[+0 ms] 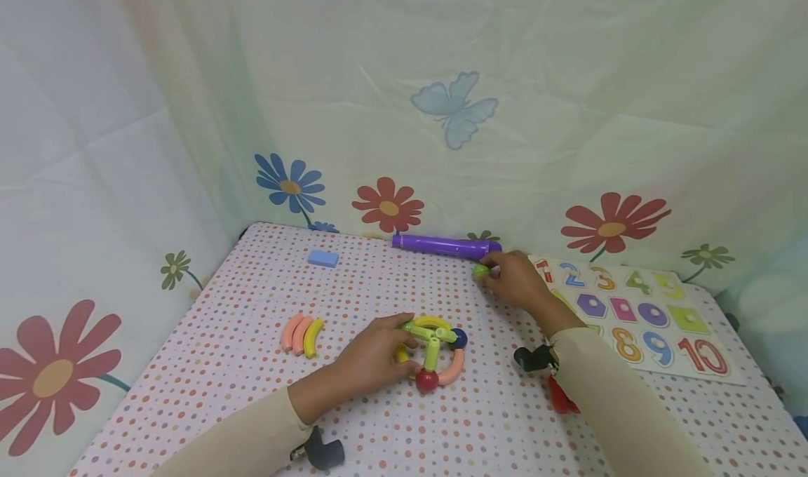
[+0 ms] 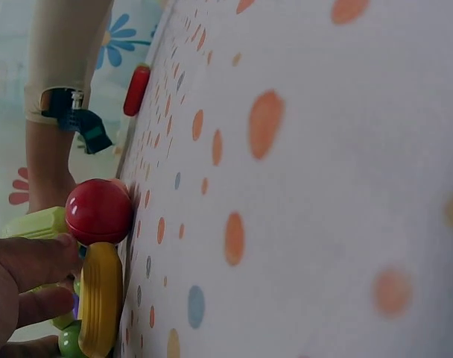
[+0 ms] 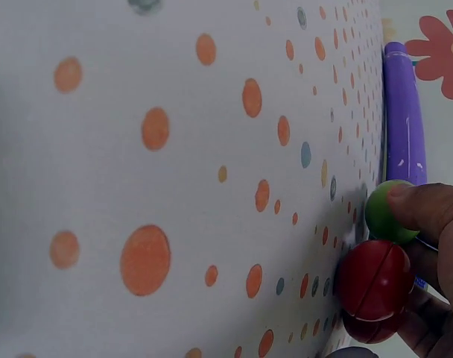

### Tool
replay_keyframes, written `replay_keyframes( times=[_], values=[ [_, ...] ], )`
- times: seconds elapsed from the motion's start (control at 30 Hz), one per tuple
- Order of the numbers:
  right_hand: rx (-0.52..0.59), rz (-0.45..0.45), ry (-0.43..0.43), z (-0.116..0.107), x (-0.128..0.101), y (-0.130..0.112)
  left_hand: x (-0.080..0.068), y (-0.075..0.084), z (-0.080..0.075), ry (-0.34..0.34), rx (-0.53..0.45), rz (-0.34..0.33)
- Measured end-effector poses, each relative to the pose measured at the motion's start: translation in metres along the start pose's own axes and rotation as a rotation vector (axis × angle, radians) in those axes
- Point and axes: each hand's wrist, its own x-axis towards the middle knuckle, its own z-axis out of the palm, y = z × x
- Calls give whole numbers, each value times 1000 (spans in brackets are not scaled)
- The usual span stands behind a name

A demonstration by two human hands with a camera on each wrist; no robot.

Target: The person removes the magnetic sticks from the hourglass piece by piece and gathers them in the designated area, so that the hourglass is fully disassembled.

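Observation:
My left hand (image 1: 379, 351) holds the left side of a small toy frame of magnetic balls and rods, with light green rods (image 1: 432, 354) meeting on top. A red ball (image 1: 426, 380), a dark blue ball (image 1: 460, 338) and a pink curved piece (image 1: 452, 369) form part of its ring. In the left wrist view, fingers rest around a yellow curved piece (image 2: 100, 298) and a green ball (image 2: 71, 339). Farther back, my right hand (image 1: 514, 277) pinches a green ball (image 3: 389, 212) between thumb and finger. Red rounded pieces (image 3: 374, 280) lie beside its fingers in the right wrist view.
A purple tube (image 1: 442, 246) lies along the back edge. At right is a number puzzle board (image 1: 669, 323); a red piece (image 1: 559, 396) lies partly under the right forearm. Pink curved sticks (image 1: 297, 333), a yellow one (image 1: 313, 337) and a blue block (image 1: 323, 258) lie left.

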Motion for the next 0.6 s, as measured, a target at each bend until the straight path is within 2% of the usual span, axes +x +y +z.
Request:
replay_keyframes(
  times=[0.33, 0.6],
  values=[
    [-15, -28, 11, -5, -3, 1, 0, -5, 3, -30, -30, -10],
    [31, -121, 83, -23, -27, -14, 0, -7, 3, -50, -16, -1]
  ],
)
